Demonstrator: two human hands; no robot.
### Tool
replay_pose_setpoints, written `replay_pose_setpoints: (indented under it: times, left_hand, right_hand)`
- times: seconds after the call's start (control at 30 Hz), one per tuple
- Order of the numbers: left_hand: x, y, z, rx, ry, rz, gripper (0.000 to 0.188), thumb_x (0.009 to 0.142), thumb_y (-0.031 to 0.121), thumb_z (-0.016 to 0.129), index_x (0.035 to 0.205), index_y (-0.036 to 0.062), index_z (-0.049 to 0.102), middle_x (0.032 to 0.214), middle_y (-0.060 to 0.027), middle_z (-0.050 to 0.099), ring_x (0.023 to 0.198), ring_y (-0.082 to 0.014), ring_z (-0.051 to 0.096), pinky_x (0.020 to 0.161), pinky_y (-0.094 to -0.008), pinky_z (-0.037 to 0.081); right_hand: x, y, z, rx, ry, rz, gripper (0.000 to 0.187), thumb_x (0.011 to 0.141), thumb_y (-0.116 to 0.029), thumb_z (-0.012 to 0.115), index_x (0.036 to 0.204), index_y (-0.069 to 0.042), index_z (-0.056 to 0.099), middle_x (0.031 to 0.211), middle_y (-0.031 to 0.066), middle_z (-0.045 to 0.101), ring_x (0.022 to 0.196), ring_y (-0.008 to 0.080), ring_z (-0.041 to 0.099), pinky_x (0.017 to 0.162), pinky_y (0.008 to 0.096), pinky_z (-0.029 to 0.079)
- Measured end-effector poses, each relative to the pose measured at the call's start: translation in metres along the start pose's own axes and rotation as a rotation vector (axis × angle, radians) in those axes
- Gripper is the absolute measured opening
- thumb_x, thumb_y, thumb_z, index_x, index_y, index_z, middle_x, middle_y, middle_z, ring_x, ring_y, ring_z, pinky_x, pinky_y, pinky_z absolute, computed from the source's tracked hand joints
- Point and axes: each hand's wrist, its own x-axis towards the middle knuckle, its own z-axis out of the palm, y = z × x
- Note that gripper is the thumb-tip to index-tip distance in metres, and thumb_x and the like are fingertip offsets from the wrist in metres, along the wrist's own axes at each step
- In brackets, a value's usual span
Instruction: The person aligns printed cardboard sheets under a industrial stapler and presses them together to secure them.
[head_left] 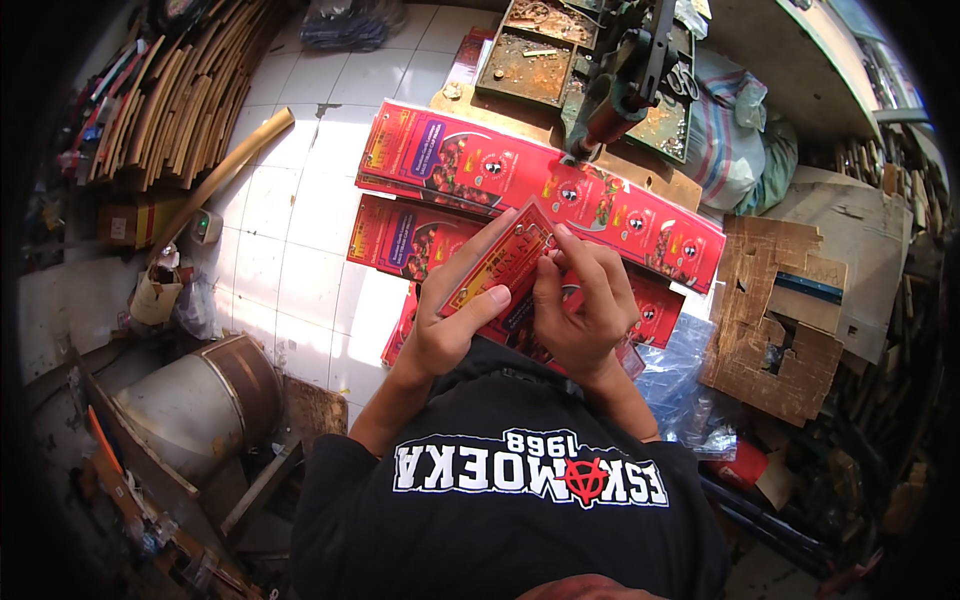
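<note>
In front of my chest my left hand [452,318] grips a red printed card [518,248] with yellow and dark lettering, thumb on top and fingers behind it. The card is tilted, its upper corner pointing away from me. My right hand [592,308] is closed in a pinch at the card's right edge, near that corner. Something small and pale shows at its fingertips; I cannot make out what. Beneath both hands lie overlapping red printed sheets [395,236] with food pictures. Beyond them a longer red stack [515,165] reaches under the hand press [608,112].
Metal trays [520,72] of small parts stand by the press, with scissors [683,80] at their right. Worn cardboard [740,320] and clear plastic [672,375] lie to the right. At left are stacked boards [190,95], a cardboard tube [245,155] and a metal drum [185,405].
</note>
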Motion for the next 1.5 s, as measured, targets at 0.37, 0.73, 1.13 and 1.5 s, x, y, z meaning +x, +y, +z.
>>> replay_pose_setpoints:
  times: [0.37,0.73,1.13,1.5]
  left_hand:
    - [-0.002,-0.001,0.000,-0.007,0.022,-0.013,0.062,0.085,0.001,0.048,0.145,-0.0067,0.032,0.136,-0.0204,0.051,0.125,-0.0211,0.051,0.107,-0.0319,0.035]
    - [-0.003,-0.001,0.000,0.016,0.013,-0.001,0.062,0.085,0.001,0.048,0.145,-0.0069,0.032,0.135,-0.0208,0.052,0.124,-0.0215,0.051,0.107,-0.0322,0.036]
    - [-0.004,0.000,0.001,0.043,0.032,0.008,0.063,0.084,0.001,0.049,0.144,-0.0062,0.034,0.132,-0.0211,0.055,0.121,-0.0212,0.054,0.105,-0.0321,0.038]
    - [-0.006,0.012,0.002,0.175,0.028,-0.049,0.071,0.076,0.002,0.052,0.144,-0.0066,0.035,0.134,-0.0208,0.052,0.123,-0.0229,0.052,0.107,-0.0328,0.037]
  right_hand:
    - [0.002,-0.003,-0.002,0.025,-0.015,-0.016,0.035,0.074,0.009,0.070,0.108,0.004,0.066,0.077,0.0108,0.062,0.064,0.0200,0.061,0.056,0.0295,0.050]
    - [-0.002,-0.002,0.001,0.079,0.013,-0.065,0.030,0.074,0.010,0.069,0.104,0.005,0.066,0.079,0.0123,0.064,0.064,0.0217,0.062,0.057,0.0305,0.051]
    - [-0.002,-0.003,0.002,0.070,0.025,-0.070,0.030,0.074,0.010,0.069,0.104,0.006,0.066,0.078,0.0125,0.063,0.063,0.0215,0.061,0.057,0.0307,0.051]
    - [0.001,-0.006,0.003,0.083,0.013,-0.121,0.031,0.073,0.012,0.069,0.104,0.007,0.067,0.072,0.0109,0.060,0.061,0.0219,0.059,0.058,0.0331,0.051]
